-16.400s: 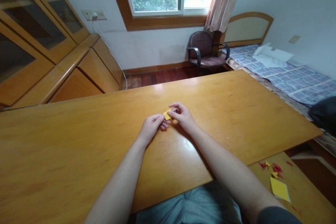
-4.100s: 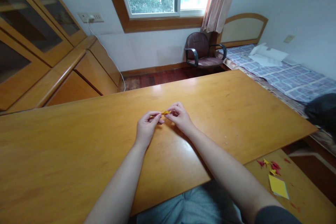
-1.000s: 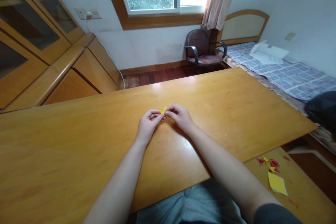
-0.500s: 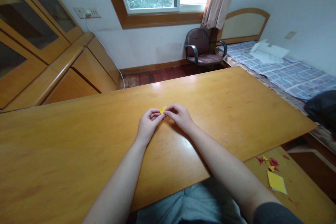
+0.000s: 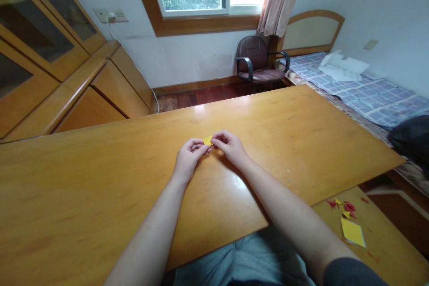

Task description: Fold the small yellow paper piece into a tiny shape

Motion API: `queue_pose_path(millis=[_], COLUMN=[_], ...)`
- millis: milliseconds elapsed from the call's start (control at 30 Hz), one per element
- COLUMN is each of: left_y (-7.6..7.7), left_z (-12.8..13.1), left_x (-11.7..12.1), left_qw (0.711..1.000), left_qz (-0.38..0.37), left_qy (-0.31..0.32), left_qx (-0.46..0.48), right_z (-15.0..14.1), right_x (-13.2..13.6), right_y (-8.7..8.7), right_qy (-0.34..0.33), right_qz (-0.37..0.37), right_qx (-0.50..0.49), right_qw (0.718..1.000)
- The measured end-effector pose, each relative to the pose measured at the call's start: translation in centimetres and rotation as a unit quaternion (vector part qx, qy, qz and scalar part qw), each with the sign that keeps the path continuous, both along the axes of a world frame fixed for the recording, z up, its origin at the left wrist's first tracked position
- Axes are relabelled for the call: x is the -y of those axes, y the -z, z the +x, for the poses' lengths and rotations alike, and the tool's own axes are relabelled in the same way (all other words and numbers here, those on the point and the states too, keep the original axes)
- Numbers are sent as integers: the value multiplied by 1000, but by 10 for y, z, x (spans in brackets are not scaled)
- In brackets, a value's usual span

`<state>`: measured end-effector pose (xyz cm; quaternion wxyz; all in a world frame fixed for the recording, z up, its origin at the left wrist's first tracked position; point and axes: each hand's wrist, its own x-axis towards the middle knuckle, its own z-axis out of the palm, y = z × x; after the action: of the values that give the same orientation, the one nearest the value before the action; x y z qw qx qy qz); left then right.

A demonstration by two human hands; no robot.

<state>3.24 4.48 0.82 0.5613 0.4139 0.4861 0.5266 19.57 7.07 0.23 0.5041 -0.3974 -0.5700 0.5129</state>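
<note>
1. Frame center: yellow paper piece (image 5: 207,140) pinched between left hand (image 5: 190,154) and right hand (image 5: 230,146), fingers closed on it, above desk (image 5: 110,178).
2. Lower right: yellow paper stack (image 5: 353,232).

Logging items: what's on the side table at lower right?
The side table holds red pieces, yellow pieces, reddish marks and yellow paper. Whatever lies under the paper is covered.

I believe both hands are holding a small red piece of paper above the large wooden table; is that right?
Not quite: the small piece of paper is yellow, as the head view shows. Both the left hand and right hand are indeed holding it above the large wooden table.
</note>
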Motion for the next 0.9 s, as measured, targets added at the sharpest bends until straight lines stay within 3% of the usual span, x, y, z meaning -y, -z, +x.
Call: queue_pose_path(millis=[300, 733, 900], left_y=[-1, 3, 2], left_z=[0, 0, 0], left_x=[1, 0, 1], left_qw=[1000, 1000, 999], left_qz=[10, 17, 20], left_qy=[-13, -13, -4], left_qx=[-3, -17, -31], right_z=[4, 4, 4], right_x=[2, 3, 2], right_y=[-7, -8, -7], right_qy=[-6, -16, 9], right_qz=[53, 69, 84], right_qx=[85, 86, 116], right_qw=[995, 994, 990])
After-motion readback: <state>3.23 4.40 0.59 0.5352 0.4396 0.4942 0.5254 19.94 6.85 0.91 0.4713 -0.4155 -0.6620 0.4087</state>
